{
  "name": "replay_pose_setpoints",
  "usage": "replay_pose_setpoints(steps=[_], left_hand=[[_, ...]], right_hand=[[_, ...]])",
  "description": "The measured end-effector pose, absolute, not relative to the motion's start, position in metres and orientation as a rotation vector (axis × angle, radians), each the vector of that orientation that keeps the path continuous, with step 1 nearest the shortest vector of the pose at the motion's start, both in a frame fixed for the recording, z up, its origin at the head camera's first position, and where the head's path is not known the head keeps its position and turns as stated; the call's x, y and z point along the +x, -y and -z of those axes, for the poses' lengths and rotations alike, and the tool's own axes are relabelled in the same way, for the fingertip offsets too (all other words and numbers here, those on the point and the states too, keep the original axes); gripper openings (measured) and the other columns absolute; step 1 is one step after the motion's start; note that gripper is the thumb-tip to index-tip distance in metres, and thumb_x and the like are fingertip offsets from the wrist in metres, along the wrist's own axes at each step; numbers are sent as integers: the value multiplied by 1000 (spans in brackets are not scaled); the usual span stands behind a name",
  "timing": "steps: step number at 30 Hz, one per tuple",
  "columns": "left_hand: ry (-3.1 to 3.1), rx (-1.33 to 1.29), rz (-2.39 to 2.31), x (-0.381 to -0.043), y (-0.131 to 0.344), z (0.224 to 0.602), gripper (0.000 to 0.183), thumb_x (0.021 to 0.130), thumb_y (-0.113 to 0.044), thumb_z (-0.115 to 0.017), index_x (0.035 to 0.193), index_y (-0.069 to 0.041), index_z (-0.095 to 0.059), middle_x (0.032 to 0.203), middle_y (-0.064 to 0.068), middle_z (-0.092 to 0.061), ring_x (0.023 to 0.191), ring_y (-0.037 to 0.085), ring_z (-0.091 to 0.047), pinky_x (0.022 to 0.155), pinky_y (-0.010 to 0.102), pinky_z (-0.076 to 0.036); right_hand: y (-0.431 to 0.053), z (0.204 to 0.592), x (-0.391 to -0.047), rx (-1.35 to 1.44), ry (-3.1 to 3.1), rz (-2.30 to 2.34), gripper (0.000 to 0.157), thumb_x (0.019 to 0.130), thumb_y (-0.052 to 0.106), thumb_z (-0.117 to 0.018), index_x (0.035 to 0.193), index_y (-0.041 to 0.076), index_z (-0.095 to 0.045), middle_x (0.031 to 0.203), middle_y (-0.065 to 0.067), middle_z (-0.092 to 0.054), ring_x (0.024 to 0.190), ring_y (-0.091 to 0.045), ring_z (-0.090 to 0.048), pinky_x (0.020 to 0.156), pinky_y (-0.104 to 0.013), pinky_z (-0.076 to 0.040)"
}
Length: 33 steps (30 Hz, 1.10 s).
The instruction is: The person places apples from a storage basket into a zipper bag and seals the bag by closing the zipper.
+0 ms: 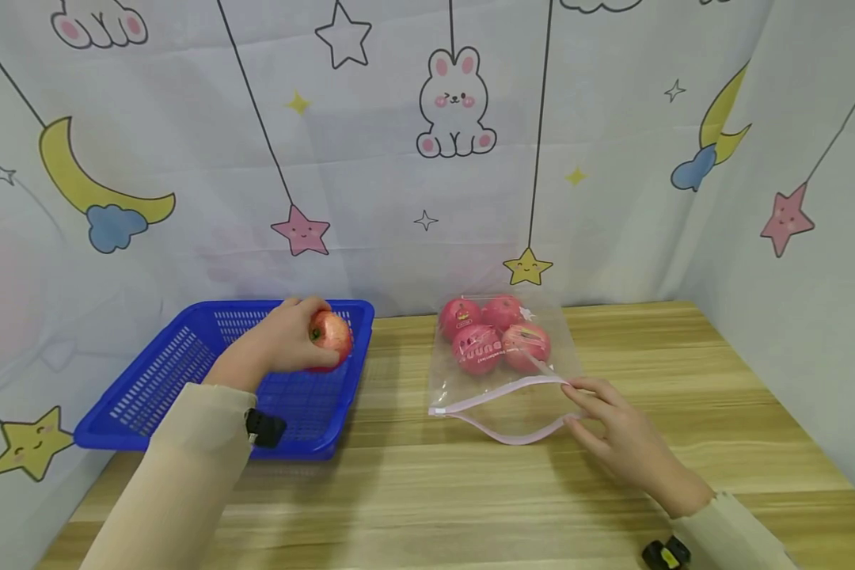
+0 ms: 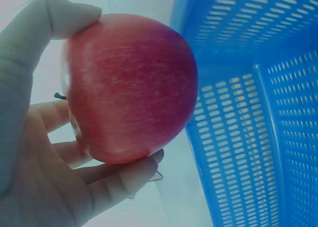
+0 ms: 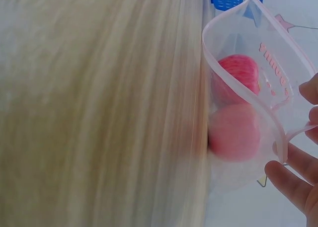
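Note:
My left hand (image 1: 288,336) grips a red apple (image 2: 131,88) over the right side of a blue plastic basket (image 1: 359,380). Thumb and fingers wrap the apple's sides, and its stem shows in the left wrist view. On the table lies a clear zip bag (image 1: 445,388) with several red apples (image 1: 477,348) in its far part. The bag's pink-edged mouth gapes toward me. At the right end of that mouth, my right hand (image 1: 623,435) holds the rim (image 3: 280,137) between its fingers, partly cut off in the right wrist view.
The basket stands at the left of the wooden table (image 1: 427,507), its slotted walls rising around it. A white curtain (image 1: 370,158) with printed stars, moons and a rabbit hangs right behind the table. The bag lies to the basket's right, a gap of tabletop between them.

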<state>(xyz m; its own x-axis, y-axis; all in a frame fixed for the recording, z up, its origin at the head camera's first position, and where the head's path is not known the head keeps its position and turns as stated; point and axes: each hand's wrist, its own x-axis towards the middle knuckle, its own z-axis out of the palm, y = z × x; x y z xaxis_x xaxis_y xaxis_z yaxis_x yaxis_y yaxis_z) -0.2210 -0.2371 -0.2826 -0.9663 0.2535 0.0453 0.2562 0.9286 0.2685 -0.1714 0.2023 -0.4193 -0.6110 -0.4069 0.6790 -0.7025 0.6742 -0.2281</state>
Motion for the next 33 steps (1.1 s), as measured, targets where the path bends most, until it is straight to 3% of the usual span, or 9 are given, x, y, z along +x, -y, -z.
replay_pose_setpoints(steps=[8,12,33], left_hand=[[3028,-423,585,-212,223,280,84,70,-30,-72,140,-1,-36,119,17,-52,99,29,-52,79,42,-51],[2979,-487,643,-209,215,281,80,69,-28,-74,134,2,-39,114,15,-55,96,27,-54,77,39,-52],[2877,-633,576,-194,182,276,68,67,-34,-75,125,-11,-50,114,8,-53,90,22,-56,75,37,-51]], right_hand=[[-202,419,-171,851,2293,-671,49,69,0,-76,117,-2,-64,117,-10,-58,77,-17,-63,52,-10,-45],[-201,418,-171,847,2294,-669,49,69,1,-76,117,-2,-64,118,-10,-58,74,-16,-62,52,-10,-44],[-202,418,-172,847,2288,-655,51,69,0,-76,118,-2,-64,118,-10,-59,81,-15,-62,57,-13,-48]])
